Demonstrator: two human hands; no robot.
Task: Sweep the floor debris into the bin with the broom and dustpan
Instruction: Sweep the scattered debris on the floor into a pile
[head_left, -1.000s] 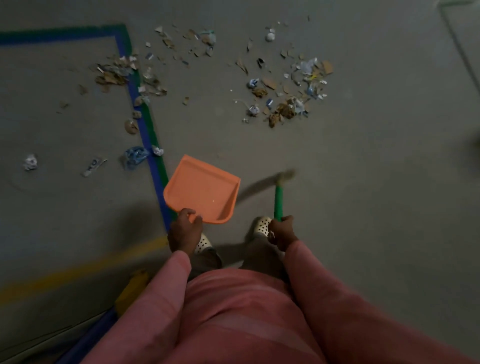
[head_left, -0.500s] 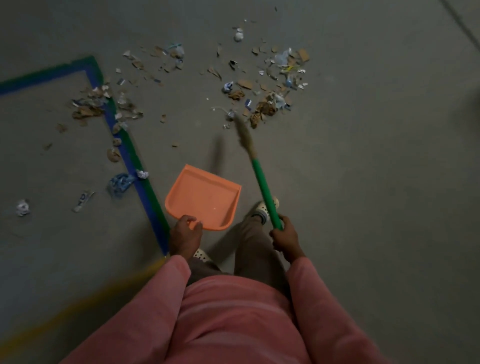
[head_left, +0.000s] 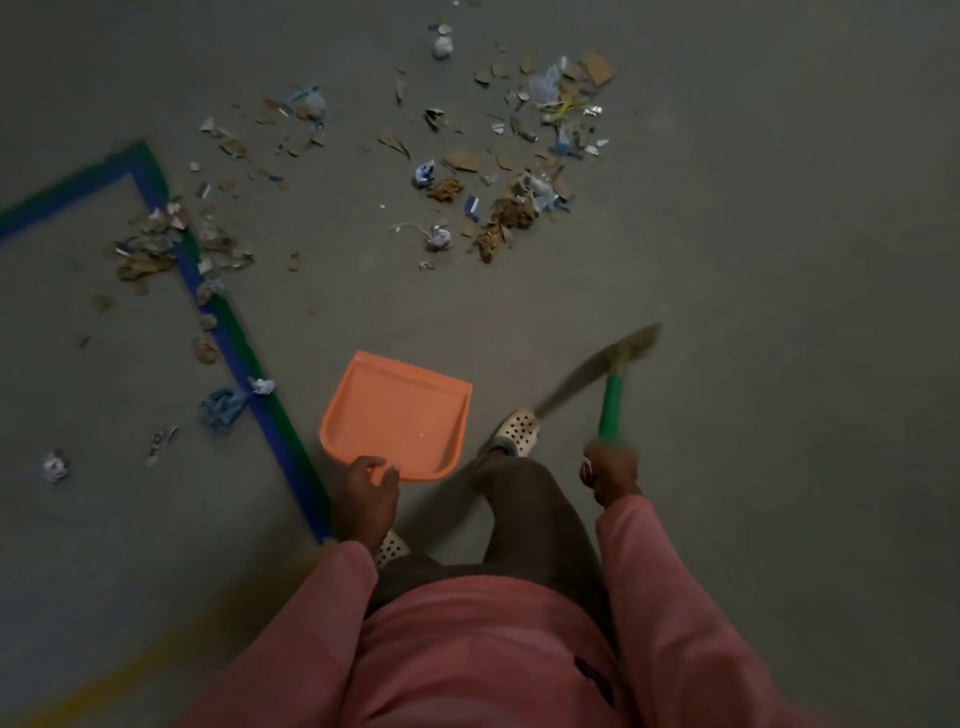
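**Both hands loaded: dustpan left, broom right**

Reference is the orange dustpan (head_left: 397, 410), low centre. Its open mouth points away from me, and the pan is bare apart from a pale speck or two.

Far left of the dustpan, a crumpled white paper ball (head_left: 54, 466) sits alone on the grey floor (head_left: 779, 364). Closer in are a flat wrapper scrap (head_left: 161, 441) and a crumpled blue wrapper (head_left: 222, 408), the latter just beside the blue-green tape line (head_left: 236, 353). The tape runs from near the dustpan's rear-left corner up and away, then corners off to the left. The left debris patch (head_left: 156, 249) straddles the tape up-left of the dustpan, well apart from it. It's brown scraps and paper bits.

My left hand (head_left: 366, 493) grips the dustpan's rear rim, fingers curled over the edge. Can't tell if the pan rests on the floor or hangs above it.

Beyond the dustpan and to its upper right is the main debris pile (head_left: 524, 166) — cardboard bits, brown clumps, plastic, paper balls. It's well apart from the pan mouth.

Just right of the dustpan is my shoe (head_left: 514, 431), white with holes. Further right, my right hand (head_left: 610, 467) is fisted round the green handle of the broom (head_left: 612, 400). The bristle head (head_left: 636, 343) is up-right of the dustpan, blurred and apart from the pile. Can't tell if it touches the floor. Hands are apart, with my leg between them.
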